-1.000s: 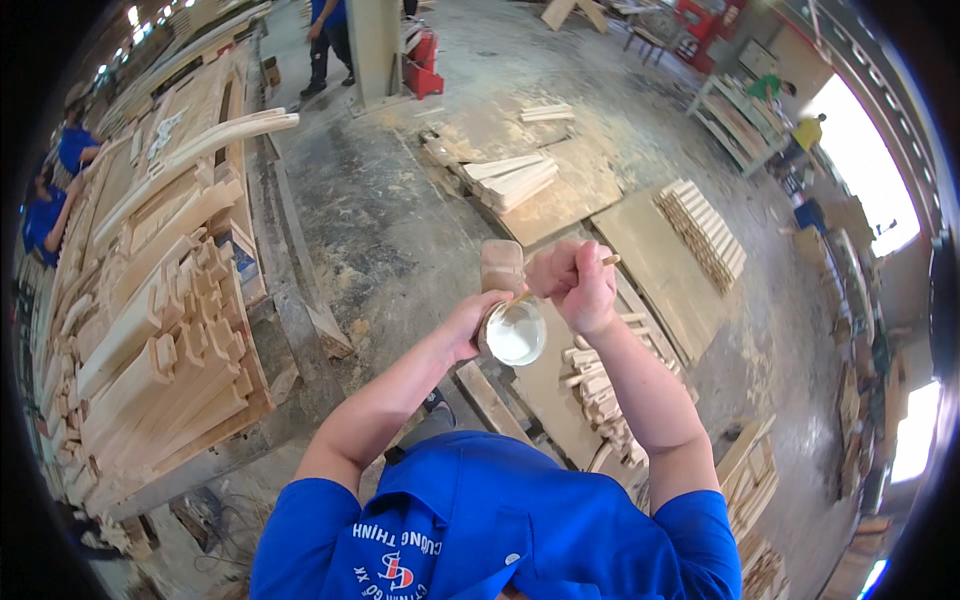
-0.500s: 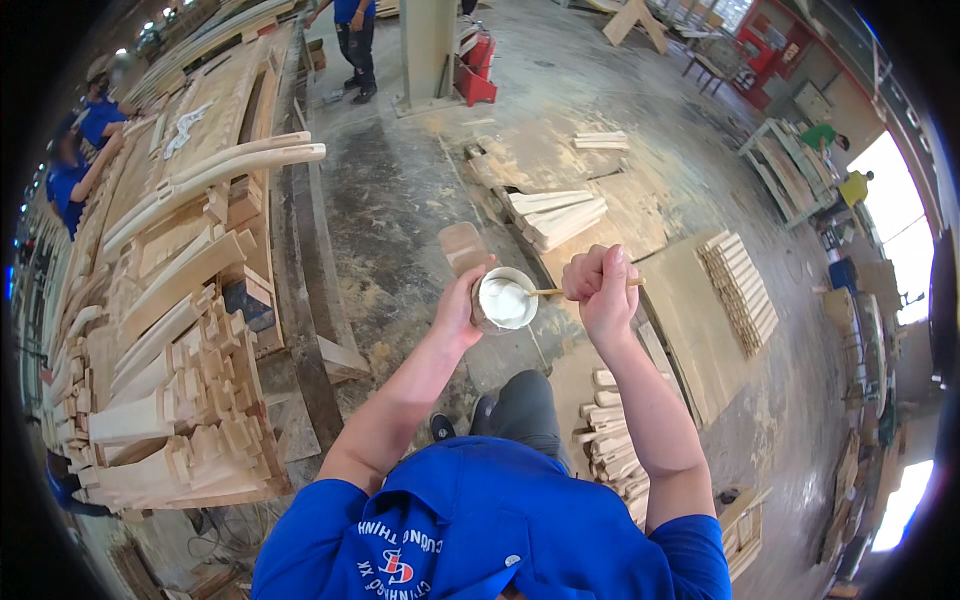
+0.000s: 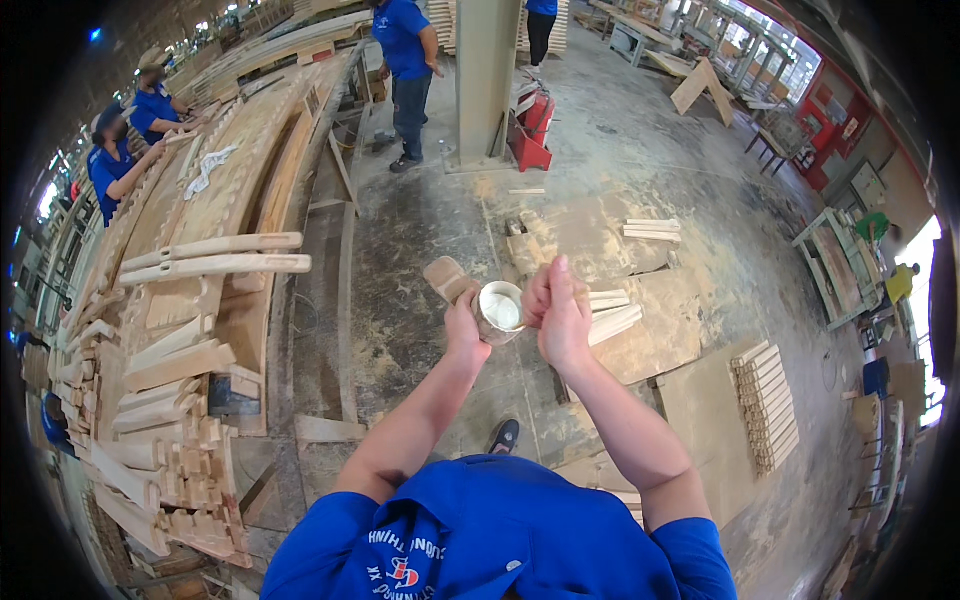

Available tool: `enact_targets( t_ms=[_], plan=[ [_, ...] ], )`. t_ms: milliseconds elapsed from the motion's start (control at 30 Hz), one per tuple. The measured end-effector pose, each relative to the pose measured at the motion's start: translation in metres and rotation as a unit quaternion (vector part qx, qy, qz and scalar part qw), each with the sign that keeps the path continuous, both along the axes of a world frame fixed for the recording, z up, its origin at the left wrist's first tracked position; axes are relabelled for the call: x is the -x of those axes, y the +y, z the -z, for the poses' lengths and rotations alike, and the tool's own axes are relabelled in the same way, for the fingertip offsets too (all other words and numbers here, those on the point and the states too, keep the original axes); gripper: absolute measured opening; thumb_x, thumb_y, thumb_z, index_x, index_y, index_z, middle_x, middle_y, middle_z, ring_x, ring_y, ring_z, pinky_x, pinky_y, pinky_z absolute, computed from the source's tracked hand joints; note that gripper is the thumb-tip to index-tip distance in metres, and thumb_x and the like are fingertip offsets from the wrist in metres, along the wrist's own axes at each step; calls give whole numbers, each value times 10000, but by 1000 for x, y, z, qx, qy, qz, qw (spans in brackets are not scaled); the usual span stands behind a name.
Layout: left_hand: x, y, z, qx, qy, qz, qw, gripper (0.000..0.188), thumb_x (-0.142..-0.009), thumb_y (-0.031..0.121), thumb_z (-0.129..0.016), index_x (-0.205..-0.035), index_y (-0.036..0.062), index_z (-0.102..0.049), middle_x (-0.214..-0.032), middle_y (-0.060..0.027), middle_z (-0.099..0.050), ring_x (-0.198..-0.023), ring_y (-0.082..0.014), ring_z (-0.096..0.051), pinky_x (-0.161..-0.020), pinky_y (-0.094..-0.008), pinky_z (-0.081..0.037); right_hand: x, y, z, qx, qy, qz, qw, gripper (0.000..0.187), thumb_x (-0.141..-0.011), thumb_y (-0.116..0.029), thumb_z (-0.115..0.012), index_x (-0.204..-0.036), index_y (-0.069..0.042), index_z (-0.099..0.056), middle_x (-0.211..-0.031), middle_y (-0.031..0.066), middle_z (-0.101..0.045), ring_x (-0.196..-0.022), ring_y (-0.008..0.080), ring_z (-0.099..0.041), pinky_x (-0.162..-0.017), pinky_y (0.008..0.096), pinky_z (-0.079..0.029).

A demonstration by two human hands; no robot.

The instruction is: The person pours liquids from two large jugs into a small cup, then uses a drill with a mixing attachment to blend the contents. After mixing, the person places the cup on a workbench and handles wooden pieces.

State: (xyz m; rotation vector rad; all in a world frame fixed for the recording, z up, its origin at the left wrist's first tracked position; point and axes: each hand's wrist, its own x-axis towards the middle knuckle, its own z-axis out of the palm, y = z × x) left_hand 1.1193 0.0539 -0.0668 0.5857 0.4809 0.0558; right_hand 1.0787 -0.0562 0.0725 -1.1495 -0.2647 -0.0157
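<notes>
Around a small round cup (image 3: 489, 332) of white, glue-like stuff (image 3: 502, 307) my left hand (image 3: 464, 328) is wrapped. A flat brown piece with rounded corners (image 3: 444, 276) juts out beside that hand's fingers; whether it is joined to the cup I cannot tell. At the cup's right rim, my right hand (image 3: 560, 315) is closed with the thumb pointing up. It grips a thin stick whose length is mostly hidden by the fingers, its lower part reaching into the cup.
A long bench (image 3: 250, 300) stacked with wooden parts runs along the left, with two people in blue behind it. Ahead are a pillar (image 3: 484, 90), a red stand (image 3: 533, 130) and a standing person (image 3: 408, 70). Wood pieces (image 3: 767, 405) lie on floor boards at right.
My right hand has come left, close to the cup, and the stick shows less. The view has shifted, with my foot now at a different spot on the floor.
</notes>
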Motion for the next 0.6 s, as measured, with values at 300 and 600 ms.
enact_targets(
  t_ms=[300, 600],
  plan=[
    [-72, -31, -25, -25, -14, 83, 996, 240, -891, 199, -486, -1065, 35, -511, -937, -65, -608, -822, -187, -626, -711, -349, -515, -119, -6, -21, -91, -13, -70, 993, 457, -958, -415, -380, -638, -96, -313, -534, -20, -264, -460, 91, -228, -406, 258, -193],
    [-166, 46, -50, -84, -94, 22, 992, 406, -901, 203, -464, -1274, 46, -428, -1099, -70, -561, -969, -171, -579, -825, -322, -471, -255, 55, -22, -149, -127, -122, 973, 470, -951, -417, -404, -635, -91, -287, -527, -20, -263, -454, 85, -237, -406, 262, -182]
  ],
)
